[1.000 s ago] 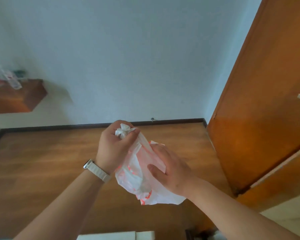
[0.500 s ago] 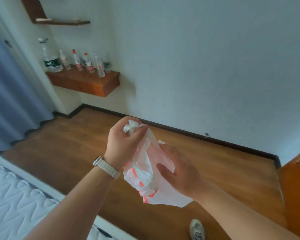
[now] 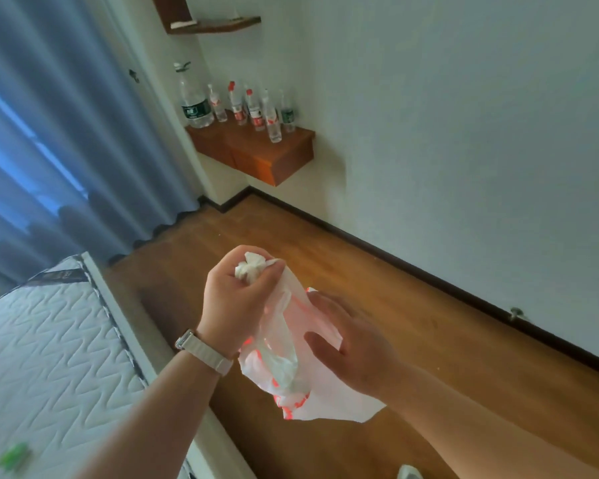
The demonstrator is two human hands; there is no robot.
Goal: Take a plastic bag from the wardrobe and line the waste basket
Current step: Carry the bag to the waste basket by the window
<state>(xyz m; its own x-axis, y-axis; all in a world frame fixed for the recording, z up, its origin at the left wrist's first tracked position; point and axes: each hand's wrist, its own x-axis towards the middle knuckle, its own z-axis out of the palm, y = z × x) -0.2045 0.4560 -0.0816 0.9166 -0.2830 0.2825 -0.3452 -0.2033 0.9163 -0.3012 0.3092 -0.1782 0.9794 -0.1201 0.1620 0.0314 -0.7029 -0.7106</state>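
Note:
A white plastic bag [image 3: 291, 375] with red print hangs in front of me over the wooden floor. My left hand [image 3: 232, 299] is shut on its bunched, knotted top, which sticks out above my fist. My right hand [image 3: 353, 344] grips the bag's side from the right, with the thumb on the near face and the fingers behind the film. A pale watch strap sits on my left wrist. Neither the waste basket nor the wardrobe is in view.
A white quilted mattress [image 3: 49, 357] fills the lower left. Blue curtains [image 3: 59, 150] hang at left. A wall-mounted wooden shelf [image 3: 256, 153] carries several bottles [image 3: 236, 105] in the far corner. Wooden floor [image 3: 412, 305] runs along the white wall. A shoe toe [image 3: 408, 473] shows at the bottom.
My view has swung left, from the wooden door to the shelf, curtains and mattress. Both hands keep the same hold on the bag.

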